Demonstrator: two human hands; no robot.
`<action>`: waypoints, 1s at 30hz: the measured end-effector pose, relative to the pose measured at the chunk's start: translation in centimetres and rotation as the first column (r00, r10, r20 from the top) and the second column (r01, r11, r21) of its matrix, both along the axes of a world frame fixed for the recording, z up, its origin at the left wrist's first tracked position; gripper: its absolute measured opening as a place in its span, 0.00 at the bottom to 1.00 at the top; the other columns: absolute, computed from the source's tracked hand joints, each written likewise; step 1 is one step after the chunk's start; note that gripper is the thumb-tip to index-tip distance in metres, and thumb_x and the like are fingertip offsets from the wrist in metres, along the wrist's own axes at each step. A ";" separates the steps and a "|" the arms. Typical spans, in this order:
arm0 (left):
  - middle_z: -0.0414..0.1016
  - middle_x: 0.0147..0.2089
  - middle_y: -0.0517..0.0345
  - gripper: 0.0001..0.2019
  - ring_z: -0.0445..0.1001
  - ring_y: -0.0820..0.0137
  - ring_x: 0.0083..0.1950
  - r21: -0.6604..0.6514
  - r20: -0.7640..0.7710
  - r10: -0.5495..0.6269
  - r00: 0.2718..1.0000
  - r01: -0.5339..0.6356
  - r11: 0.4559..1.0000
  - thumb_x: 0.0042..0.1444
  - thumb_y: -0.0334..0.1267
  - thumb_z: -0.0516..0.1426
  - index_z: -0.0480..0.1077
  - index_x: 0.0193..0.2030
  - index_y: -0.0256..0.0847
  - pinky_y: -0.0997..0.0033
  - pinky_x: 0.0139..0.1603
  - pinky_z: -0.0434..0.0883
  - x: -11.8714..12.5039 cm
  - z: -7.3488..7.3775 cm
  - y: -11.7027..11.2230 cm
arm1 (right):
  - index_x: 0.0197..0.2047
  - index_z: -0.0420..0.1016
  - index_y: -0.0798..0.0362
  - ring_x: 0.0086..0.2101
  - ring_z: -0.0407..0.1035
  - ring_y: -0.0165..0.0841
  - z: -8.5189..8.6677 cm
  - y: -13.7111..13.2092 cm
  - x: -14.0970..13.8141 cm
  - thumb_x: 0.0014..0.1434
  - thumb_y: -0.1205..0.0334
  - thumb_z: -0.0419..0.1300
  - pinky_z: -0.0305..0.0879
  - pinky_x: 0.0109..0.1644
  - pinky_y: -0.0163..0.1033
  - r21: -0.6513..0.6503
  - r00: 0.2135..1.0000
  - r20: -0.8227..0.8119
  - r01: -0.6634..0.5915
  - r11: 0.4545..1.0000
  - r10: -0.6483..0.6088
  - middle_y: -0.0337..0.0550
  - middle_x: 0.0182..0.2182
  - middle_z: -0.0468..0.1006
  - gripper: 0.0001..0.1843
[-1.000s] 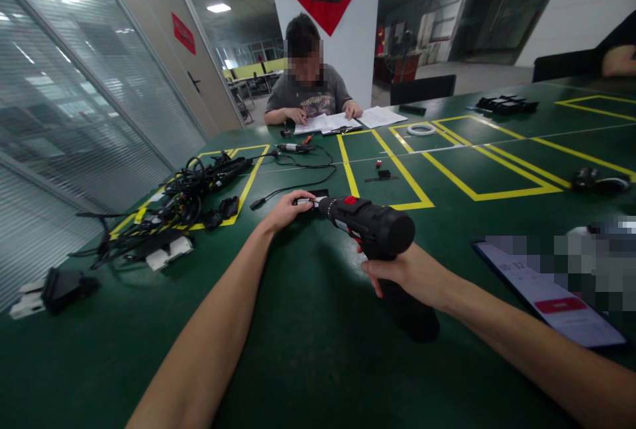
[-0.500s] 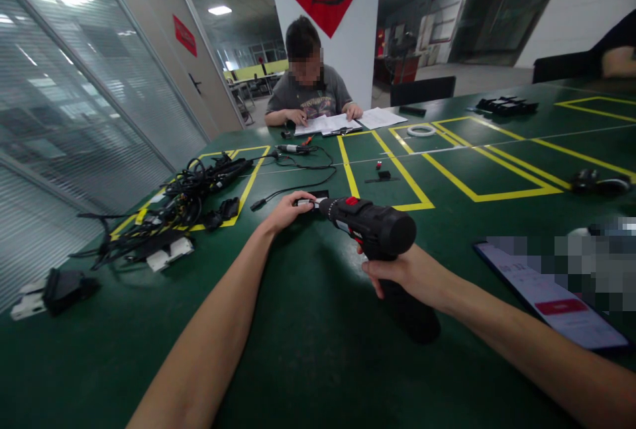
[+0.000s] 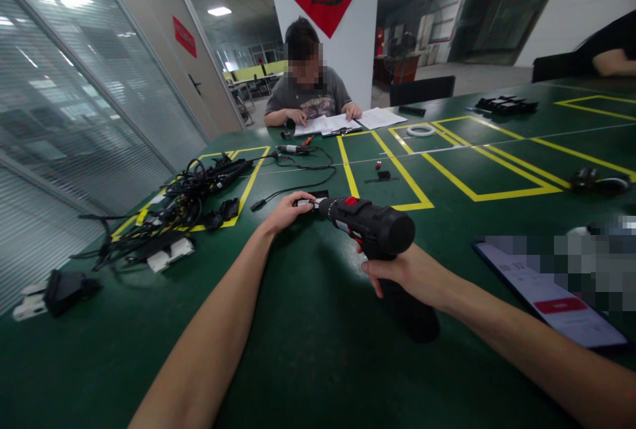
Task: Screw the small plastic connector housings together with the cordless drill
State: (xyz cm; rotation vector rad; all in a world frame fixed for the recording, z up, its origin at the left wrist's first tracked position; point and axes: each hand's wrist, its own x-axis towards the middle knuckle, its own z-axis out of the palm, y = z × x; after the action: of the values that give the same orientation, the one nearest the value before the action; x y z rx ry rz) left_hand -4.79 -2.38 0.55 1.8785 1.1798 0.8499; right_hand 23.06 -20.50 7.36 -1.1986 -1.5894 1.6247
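My right hand (image 3: 405,275) is wrapped round the grip of a black cordless drill (image 3: 372,224) with a red switch on top. The drill's nose points left at a small black and white part (image 3: 311,200) lying on the green table (image 3: 318,323). My left hand (image 3: 287,210) is closed on that part and presses it to the table, right at the drill's tip. Both forearms reach in from the bottom edge.
A tangle of black cables and adapters (image 3: 179,200) lies at the left inside yellow tape lines. A phone (image 3: 551,293) rests at the right. Across the table a person (image 3: 308,88) sits over papers (image 3: 342,122). Another person's arm (image 3: 613,61) shows at far right.
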 end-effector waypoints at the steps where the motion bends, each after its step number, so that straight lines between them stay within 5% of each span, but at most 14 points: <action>1: 0.79 0.48 0.52 0.19 0.74 0.60 0.49 0.000 -0.002 0.000 1.000 0.000 1.000 0.50 0.45 0.63 0.78 0.47 0.40 0.59 0.54 0.69 0.0 0.0 0.0 | 0.36 0.67 0.51 0.23 0.70 0.34 0.0 0.0 0.0 0.49 0.64 0.61 0.64 0.33 0.42 0.000 1.000 -0.001 -0.004 1.000 0.004 0.34 0.20 0.72 0.10; 9: 0.77 0.44 0.55 0.24 0.74 0.65 0.43 -0.010 -0.025 -0.034 0.999 0.033 0.999 0.43 0.44 0.67 0.75 0.48 0.39 0.65 0.47 0.69 0.0 -0.2 0.2 | 0.40 0.67 0.52 0.24 0.70 0.34 -0.3 0.0 0.0 0.50 0.64 0.61 0.64 0.34 0.42 -0.008 1.000 -0.020 0.017 1.000 -0.017 0.33 0.19 0.72 0.13; 16: 0.77 0.44 0.56 0.19 0.68 0.70 0.36 0.025 -0.079 -0.006 0.997 0.008 1.000 0.50 0.45 0.63 0.76 0.47 0.40 0.69 0.40 0.65 0.1 0.2 0.0 | 0.40 0.68 0.52 0.24 0.70 0.34 -0.6 0.1 0.2 0.52 0.63 0.61 0.65 0.35 0.42 -0.002 1.000 -0.026 -0.013 1.000 0.013 0.34 0.21 0.73 0.11; 30: 0.78 0.47 0.54 0.20 0.73 0.66 0.42 0.038 -0.079 -0.007 0.997 0.011 0.999 0.50 0.46 0.64 0.77 0.49 0.40 0.66 0.46 0.69 -0.2 -0.3 0.5 | 0.42 0.68 0.53 0.24 0.70 0.33 -0.2 -0.1 0.1 0.53 0.63 0.60 0.64 0.34 0.42 0.033 1.000 0.014 -0.017 0.999 0.016 0.34 0.21 0.73 0.13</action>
State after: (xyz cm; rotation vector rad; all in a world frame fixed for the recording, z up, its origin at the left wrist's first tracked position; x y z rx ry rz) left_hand -4.99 -1.93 0.28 1.9633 1.2098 0.8050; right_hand 23.20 -20.57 7.14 -1.1843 -1.6327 1.5973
